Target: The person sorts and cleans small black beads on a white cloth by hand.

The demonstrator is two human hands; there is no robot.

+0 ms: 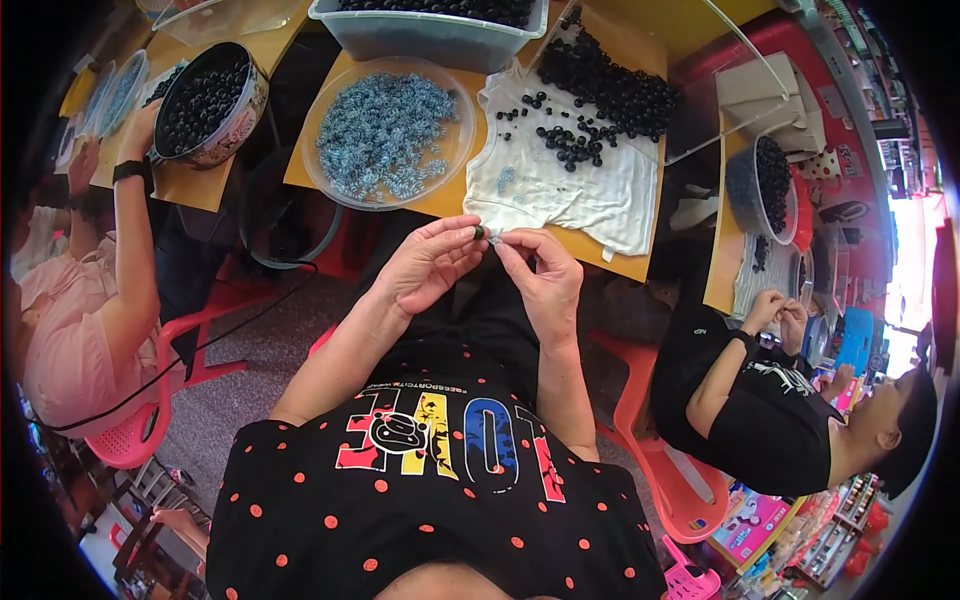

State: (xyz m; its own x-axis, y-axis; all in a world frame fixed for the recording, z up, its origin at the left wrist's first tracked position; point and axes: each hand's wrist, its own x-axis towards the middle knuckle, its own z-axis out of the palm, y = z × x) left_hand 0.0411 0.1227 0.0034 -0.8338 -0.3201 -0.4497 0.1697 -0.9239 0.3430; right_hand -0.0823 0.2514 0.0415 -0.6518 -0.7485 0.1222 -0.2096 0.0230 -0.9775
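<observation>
My left hand [432, 268] pinches a small dark round bead [479, 232] between thumb and fingertips. Meeting it at the table's near edge, my right hand [546, 285] grips a tiny clear bluish piece [494, 239], which touches or nearly touches the bead; its exact shape is too small to make out. Just beyond my hands a white cloth [570, 200] covers part of the table. Black beads [610, 85] are heaped and scattered on it, beside a few clear bluish pieces [507, 180]. A round shallow tray [468, 130] full of small clear-blue pieces [385, 130] sits to the left.
A clear plastic tub [430, 35] of black pieces stands at the back of the table [310, 150]. On the left, a person in pink [95, 320] reaches by a pot [212, 105] of black beads. At right, a co-worker in black [760, 400] handles something small near another tub [765, 190].
</observation>
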